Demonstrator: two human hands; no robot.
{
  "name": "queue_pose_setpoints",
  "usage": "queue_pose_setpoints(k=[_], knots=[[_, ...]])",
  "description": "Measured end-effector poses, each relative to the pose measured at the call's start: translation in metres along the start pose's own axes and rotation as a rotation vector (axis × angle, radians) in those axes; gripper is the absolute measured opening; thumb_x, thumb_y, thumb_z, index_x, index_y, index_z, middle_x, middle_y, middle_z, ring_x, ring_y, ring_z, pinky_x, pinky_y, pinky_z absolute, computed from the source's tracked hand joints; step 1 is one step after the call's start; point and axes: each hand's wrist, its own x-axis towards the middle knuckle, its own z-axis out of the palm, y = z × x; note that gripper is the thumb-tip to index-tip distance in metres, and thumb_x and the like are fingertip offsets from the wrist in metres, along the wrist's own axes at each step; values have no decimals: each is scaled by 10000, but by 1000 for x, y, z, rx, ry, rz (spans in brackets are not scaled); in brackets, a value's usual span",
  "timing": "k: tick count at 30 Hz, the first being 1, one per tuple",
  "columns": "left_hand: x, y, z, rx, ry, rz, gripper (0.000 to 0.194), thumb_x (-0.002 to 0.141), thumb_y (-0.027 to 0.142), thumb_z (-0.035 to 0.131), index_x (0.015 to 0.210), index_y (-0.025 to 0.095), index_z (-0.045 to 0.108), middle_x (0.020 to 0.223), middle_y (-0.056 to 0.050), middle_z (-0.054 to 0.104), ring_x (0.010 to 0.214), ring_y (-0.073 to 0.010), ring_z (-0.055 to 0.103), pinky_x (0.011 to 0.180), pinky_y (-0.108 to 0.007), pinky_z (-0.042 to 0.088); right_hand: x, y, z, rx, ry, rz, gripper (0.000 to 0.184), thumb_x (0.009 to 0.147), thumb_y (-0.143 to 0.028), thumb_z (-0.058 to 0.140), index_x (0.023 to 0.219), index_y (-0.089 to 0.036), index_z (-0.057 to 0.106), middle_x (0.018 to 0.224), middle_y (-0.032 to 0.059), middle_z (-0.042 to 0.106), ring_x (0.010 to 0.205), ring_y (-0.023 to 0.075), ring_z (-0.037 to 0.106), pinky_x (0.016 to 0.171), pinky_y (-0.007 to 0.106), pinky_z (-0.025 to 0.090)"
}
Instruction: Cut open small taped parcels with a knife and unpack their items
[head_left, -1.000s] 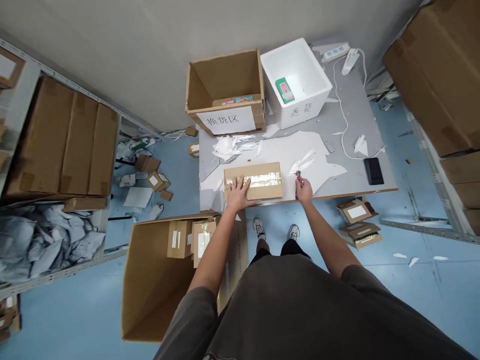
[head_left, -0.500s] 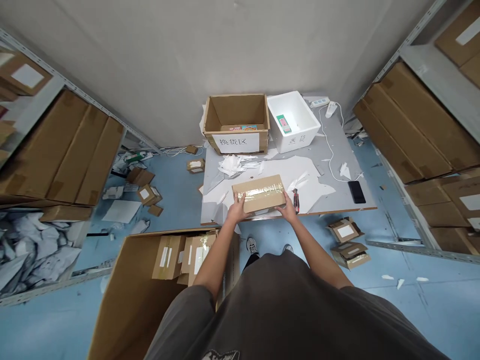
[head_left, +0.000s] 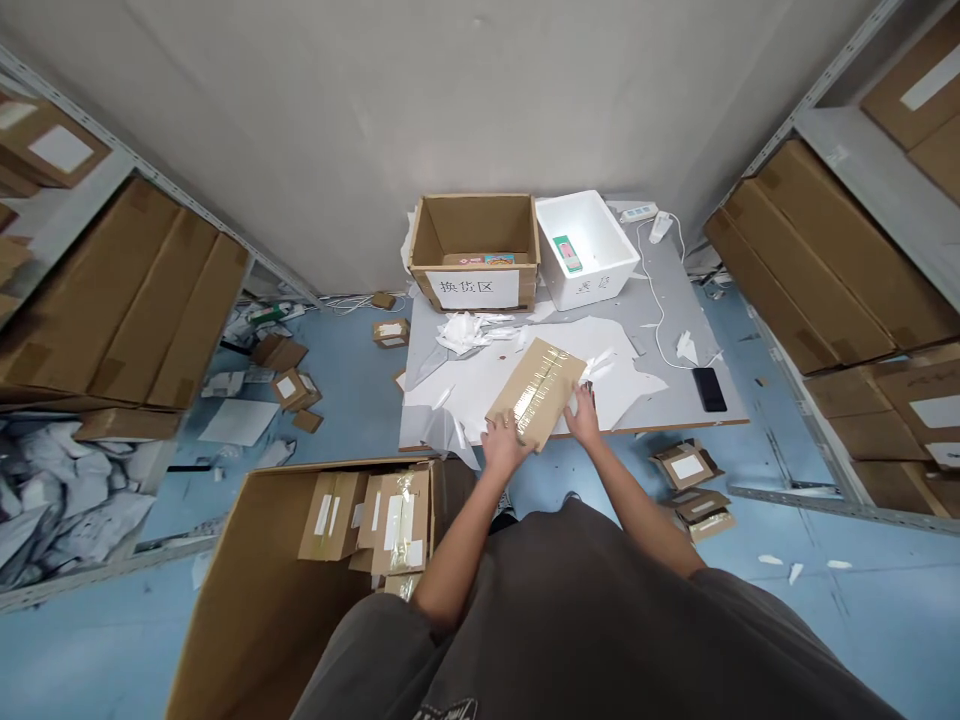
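A taped cardboard box (head_left: 541,388) lies slanted over the front of the table, its near corner reaching past the edge. My left hand (head_left: 505,446) is closed on its near left end, fingers across the top. Close by the box's right side is my right hand (head_left: 583,416), over a small red-and-black tool (head_left: 589,384) that it mostly covers. Whether those fingers grip the tool cannot be made out. Under the box spreads white paper (head_left: 615,385) with torn scraps.
An open carton (head_left: 474,288) and a white foam box (head_left: 596,290) stand at the back of the table (head_left: 679,300). A phone (head_left: 709,390) lies at right. Below left, a large carton (head_left: 225,600) holds several parcels. Shelves flank both sides; flattened boxes (head_left: 686,465) lie on the floor.
The box has turned so its length now slants from near left to far right. My left hand has shifted toward me and right; my right hand has moved from the box's corner onto the tool.
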Motion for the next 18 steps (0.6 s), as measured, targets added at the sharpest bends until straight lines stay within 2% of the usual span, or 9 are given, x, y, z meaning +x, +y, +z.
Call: queue_pose_setpoints(k=[2, 4, 6, 9, 11, 13, 15, 18], knots=[[13, -27, -20, 53, 18, 96, 1110, 780, 673, 858, 1699, 285, 373, 1664, -235, 453, 1470, -502, 465, 1102, -611, 507, -34, -19, 13, 28, -38, 69, 853, 981, -453, 609, 1749, -279, 279, 1700, 178, 413, 1541, 394, 466, 1165, 575, 511], [28, -46, -32, 81, -15, 173, 1134, 760, 567, 920, 1710, 342, 343, 1762, -204, 308, 1553, -512, 363, 1139, -610, 480, -62, -37, 27, 22, -130, 93, 945, 924, -557, 727, 1738, -329, 305, 1723, 179, 372, 1488, 429, 523, 1108, 560, 556], [40, -54, -34, 65, -80, 252, 1094, 788, 492, 921, 1707, 356, 344, 1785, -192, 249, 1546, -482, 404, 1145, -560, 490, -78, -50, 37, 17, -216, 71, 1066, 861, -610, 820, 1742, -356, 275, 1760, 178, 302, 1480, 439, 530, 1079, 525, 576], [46, -52, -25, 27, -133, 271, 1030, 845, 432, 886, 1714, 344, 342, 1655, -185, 398, 1408, -390, 578, 1135, -462, 507, -75, -55, 39, -3, -281, 97, 1067, 842, -584, 871, 1723, -348, 317, 1780, 188, 259, 1476, 440, 537, 1079, 510, 574], [42, -46, -13, 33, -120, 204, 1009, 882, 437, 857, 1729, 341, 316, 1484, -154, 504, 1326, -356, 632, 1112, -432, 519, -63, -48, 32, -11, -301, 120, 941, 887, -504, 849, 1692, -325, 397, 1781, 189, 267, 1504, 432, 512, 1119, 521, 548], [34, -41, -1, 39, -94, 124, 986, 919, 454, 822, 1740, 334, 289, 1373, -136, 535, 1280, -350, 653, 1075, -423, 538, -49, -36, 24, 13, -324, 83, 861, 918, -421, 822, 1680, -320, 433, 1783, 173, 282, 1564, 410, 443, 1188, 528, 494], [25, -37, 11, -1, -63, 71, 957, 950, 459, 788, 1746, 321, 274, 1357, -139, 534, 1249, -341, 669, 1049, -418, 554, -41, -24, 17, 72, -356, 27, 891, 917, -380, 821, 1701, -336, 399, 1773, 153, 322, 1611, 381, 379, 1240, 536, 438], [15, -36, 29, -150, 6, 40, 925, 973, 430, 760, 1748, 322, 268, 1416, -154, 528, 1259, -335, 675, 1053, -435, 566, -40, -14, 15, 167, -381, -4, 942, 932, -358, 792, 1739, -369, 306, 1745, 118, 396, 1629, 345, 363, 1254, 543, 422]])
